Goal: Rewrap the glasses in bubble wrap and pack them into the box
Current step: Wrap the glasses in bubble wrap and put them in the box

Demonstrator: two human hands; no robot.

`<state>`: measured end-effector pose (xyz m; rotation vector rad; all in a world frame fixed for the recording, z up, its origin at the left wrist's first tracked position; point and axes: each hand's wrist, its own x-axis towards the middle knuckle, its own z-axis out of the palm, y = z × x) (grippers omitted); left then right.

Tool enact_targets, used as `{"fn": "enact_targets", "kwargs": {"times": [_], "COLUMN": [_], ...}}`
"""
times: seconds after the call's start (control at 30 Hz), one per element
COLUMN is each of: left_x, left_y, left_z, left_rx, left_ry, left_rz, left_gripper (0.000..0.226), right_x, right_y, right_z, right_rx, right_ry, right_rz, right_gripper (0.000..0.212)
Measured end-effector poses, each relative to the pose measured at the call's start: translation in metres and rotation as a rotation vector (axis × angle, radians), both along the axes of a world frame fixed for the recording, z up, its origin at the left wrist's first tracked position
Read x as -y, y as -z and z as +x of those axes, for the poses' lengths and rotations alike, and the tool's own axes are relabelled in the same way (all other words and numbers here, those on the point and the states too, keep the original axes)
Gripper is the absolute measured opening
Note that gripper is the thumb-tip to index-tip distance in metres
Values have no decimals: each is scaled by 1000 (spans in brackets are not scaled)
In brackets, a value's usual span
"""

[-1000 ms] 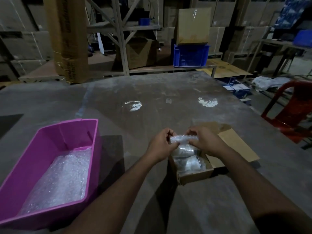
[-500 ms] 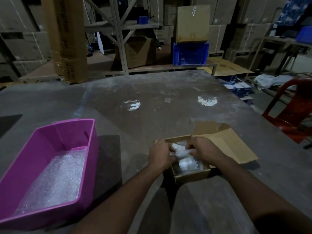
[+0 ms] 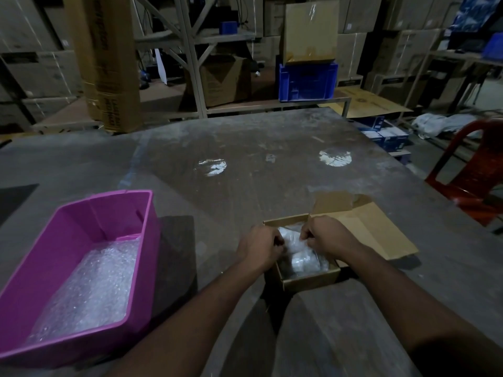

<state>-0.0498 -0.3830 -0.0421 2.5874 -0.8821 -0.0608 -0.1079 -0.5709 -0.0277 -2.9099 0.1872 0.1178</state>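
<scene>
On the table [image 3: 272, 172], both hands' grip pinches the wrapped bundle [image 3: 292, 240] inside the box [image 3: 310, 281]; seat it gently, snugly

Two bare forearms, entering from the bottom edge. No sleeves, cuffs or gloves in view. Left hand [image 3: 260, 247] without ring, band or watch at the wrist. Right hand [image 3: 328, 236] likewise bare and unadorned. Knuckles visible on both hands. Dim light, fine detail hard to tell.
</scene>
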Motion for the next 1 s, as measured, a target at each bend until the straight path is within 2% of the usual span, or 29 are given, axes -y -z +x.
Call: {"fn": "enact_targets", "kwargs": {"times": [0.23,0.5,0.73,1.0], "left_x": [6,4,8,9], "left_y": [1,1,0,-2], "left_z": [0,2,4,4], "left_rx": [147,111,73,79], "left_ry": [56,99,66,54], "left_rz": [154,165,228,202], "left_gripper": [14,14,21,18], "right_x": [-1,2,0,-1], "right_y": [-3,-8,-2,-8], "right_z": [7,10,20,22], "right_rx": [-61,-94,-131,-167], "right_ry": [-17,-137,-84,-76], "right_rz": [-15,-161,-174,-146], "right_gripper": [24,25,30,18]}}
